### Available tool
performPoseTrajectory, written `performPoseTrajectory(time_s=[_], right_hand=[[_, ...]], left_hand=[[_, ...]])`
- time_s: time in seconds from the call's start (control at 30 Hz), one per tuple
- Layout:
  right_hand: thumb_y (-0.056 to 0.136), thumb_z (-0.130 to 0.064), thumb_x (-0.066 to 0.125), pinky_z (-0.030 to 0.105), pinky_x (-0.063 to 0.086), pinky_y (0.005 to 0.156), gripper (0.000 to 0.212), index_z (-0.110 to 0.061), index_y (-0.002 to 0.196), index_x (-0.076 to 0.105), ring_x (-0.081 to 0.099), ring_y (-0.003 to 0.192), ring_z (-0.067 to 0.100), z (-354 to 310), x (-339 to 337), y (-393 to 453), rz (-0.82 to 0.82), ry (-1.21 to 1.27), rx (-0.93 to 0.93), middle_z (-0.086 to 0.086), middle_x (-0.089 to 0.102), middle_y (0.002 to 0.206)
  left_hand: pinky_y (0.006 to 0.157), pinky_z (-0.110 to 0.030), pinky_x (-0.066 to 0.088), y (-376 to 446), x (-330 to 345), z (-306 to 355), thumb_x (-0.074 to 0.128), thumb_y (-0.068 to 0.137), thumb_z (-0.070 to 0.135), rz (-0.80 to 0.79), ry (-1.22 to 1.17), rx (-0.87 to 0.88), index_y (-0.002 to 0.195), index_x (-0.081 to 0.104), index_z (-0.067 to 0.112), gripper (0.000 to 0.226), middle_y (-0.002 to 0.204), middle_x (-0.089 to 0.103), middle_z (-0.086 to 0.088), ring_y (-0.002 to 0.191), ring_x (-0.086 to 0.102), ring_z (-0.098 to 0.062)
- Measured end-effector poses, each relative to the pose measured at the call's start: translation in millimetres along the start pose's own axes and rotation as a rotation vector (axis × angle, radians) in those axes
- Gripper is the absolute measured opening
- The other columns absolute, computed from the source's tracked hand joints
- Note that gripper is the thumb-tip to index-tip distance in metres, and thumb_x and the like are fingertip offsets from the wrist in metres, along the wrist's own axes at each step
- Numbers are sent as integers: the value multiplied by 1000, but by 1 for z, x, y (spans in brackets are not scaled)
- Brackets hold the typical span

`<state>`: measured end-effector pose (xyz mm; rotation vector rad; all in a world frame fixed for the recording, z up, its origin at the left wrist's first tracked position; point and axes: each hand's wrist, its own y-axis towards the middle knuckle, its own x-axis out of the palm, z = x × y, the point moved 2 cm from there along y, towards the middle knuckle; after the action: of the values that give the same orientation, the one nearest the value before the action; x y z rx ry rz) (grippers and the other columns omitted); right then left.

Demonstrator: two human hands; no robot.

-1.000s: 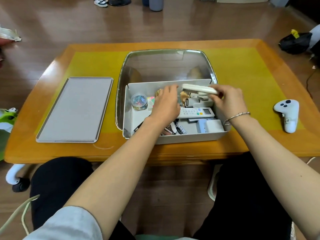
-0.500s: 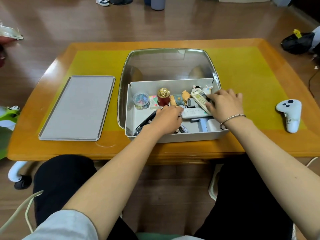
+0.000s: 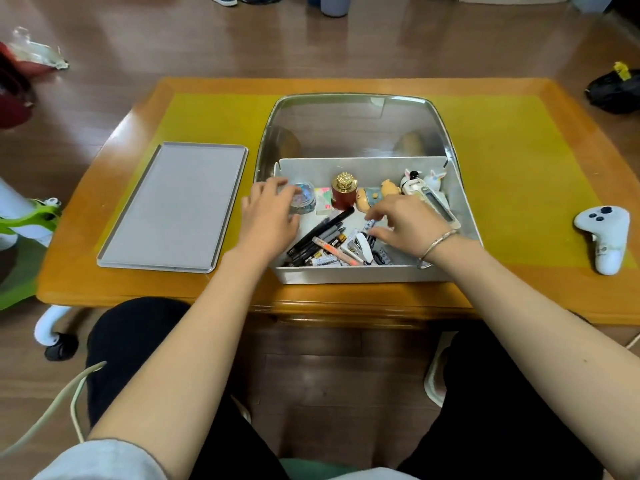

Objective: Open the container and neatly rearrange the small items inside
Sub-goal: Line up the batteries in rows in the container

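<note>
My left hand [image 3: 268, 216] has shifted from the pens at the front of the container [image 3: 363, 273] to its left rear corner, where the fingers now curl around the small clear jar [image 3: 304, 200]. My right hand [image 3: 407, 223] has left the white remote [image 3: 438, 206], now leaning against the right wall, and reaches into the middle, thumb and forefinger pinching a small patterned stick [image 3: 369, 226]; exactly what it is I cannot tell.

The open container sits at the table's [image 3: 104, 271] near edge, its clear lid [image 3: 353, 126] standing up behind it. Inside, black pens [image 3: 320, 233], an orange-tipped marker [image 3: 337, 252] and a white stapler [image 3: 360, 247] crowd the front. A red bottle with a gold cap [image 3: 344, 192] and small figurines [image 3: 375, 197] line the back wall, between my hands. A grey tray [image 3: 176, 209] lies to the left, a white game controller [image 3: 604, 237] well apart on the right.
</note>
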<state>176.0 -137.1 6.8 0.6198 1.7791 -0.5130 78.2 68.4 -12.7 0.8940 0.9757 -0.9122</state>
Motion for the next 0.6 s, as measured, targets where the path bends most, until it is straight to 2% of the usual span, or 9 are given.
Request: performPoseTrajectory(time_s=[0.07, 0.13, 0.2, 0.27, 0.3, 0.4, 0.47, 0.6], right_hand=[[81, -46, 66, 33, 49, 81, 45, -20, 116, 61, 61, 95, 22, -13, 12, 7, -120, -43, 27, 2, 68, 102], [73, -57, 68, 32, 48, 73, 57, -19, 115, 61, 61, 95, 25, -20, 23, 15, -200, -119, 54, 4, 67, 99], [68, -62, 69, 32, 48, 71, 63, -18, 112, 62, 61, 95, 26, -23, 30, 23, -232, -198, 65, 5, 65, 101], [68, -63, 68, 30, 47, 67, 58, -19, 106, 63, 61, 90, 24, -26, 35, 28, -257, -292, 49, 3, 65, 97], [69, -62, 67, 29, 46, 65, 54, -20, 102, 64, 61, 86, 23, -27, 36, 30, -263, -314, 40, 1, 66, 93], [70, -59, 61, 28, 44, 61, 44, -21, 91, 60, 58, 76, 22, -30, 39, 31, -242, -311, 18, -1, 64, 84], [70, -53, 64, 28, 41, 61, 41, -21, 93, 56, 53, 74, 20, -31, 41, 29, -249, -328, 4, -3, 58, 81], [68, -47, 67, 29, 38, 61, 35, -26, 92, 53, 49, 74, 20, -32, 44, 25, -252, -347, -18, -4, 48, 81]], left_hand=[[102, -42, 34, -7, 0, -9, 59, 88, 13, -3, -94, -86, 143, 36, 19, 60, 145, 35, -11, 130, 35, -31], [92, -36, 40, -11, 3, -15, 54, 91, 10, -64, -205, -164, 148, 23, 20, 66, 144, 36, -15, 123, 45, -31], [73, -33, 42, -13, 7, -18, 47, 95, 12, -117, -244, -207, 150, 16, 22, 64, 128, 53, -17, 99, 57, -30], [61, -32, 38, -14, 9, -18, 43, 97, 14, -130, -218, -219, 151, 12, 23, 63, 102, 63, -15, 71, 53, -23], [58, -31, 37, -15, 10, -16, 42, 97, 14, -121, -206, -224, 152, 12, 22, 63, 95, 62, -13, 65, 49, -19], [56, -31, 35, -18, 13, -14, 42, 97, 14, -80, -166, -247, 152, 13, 20, 63, 92, 61, -11, 65, 46, -17], [57, -32, 37, -23, 15, -12, 42, 98, 14, -49, -157, -264, 152, 15, 21, 62, 93, 63, -11, 67, 48, -18], [60, -36, 51, -31, 18, -7, 42, 99, 16, -7, -217, -280, 151, 17, 22, 59, 100, 66, -10, 76, 59, -21]])
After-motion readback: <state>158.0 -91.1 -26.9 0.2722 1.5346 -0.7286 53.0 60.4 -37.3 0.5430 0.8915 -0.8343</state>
